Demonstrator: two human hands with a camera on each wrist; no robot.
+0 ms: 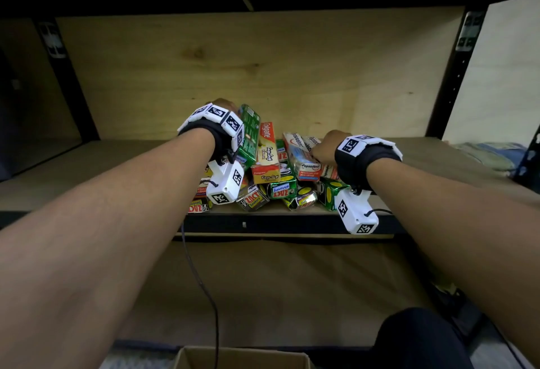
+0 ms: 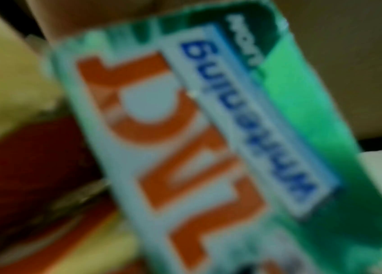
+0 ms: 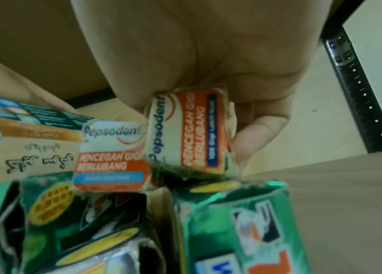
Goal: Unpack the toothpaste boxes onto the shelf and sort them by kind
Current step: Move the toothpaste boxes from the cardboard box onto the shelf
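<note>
A heap of toothpaste boxes (image 1: pixel 280 187) lies at the front of the wooden shelf (image 1: pixel 117 170). My left hand (image 1: pixel 223 103) grips a green Zact Whitening box (image 1: pixel 249 135) and holds it tilted up at the heap's left side. That box fills the left wrist view (image 2: pixel 208 139), blurred. My right hand (image 1: pixel 324 146) reaches into the right of the heap. Its fingers (image 3: pixel 255 126) curl round a white and orange Pepsodent box (image 3: pixel 190 133). A second Pepsodent box (image 3: pixel 112 155) lies beside it, and a red and yellow Colgate box (image 1: pixel 267 155) rests in the middle.
The shelf is bare to the left and right of the heap. Folded cloth (image 1: pixel 491 155) lies at the far right, beside a black upright post (image 1: pixel 455 76). An open cardboard box (image 1: pixel 242 357) stands on the floor below me. A cable (image 1: pixel 201 281) hangs from my left wrist.
</note>
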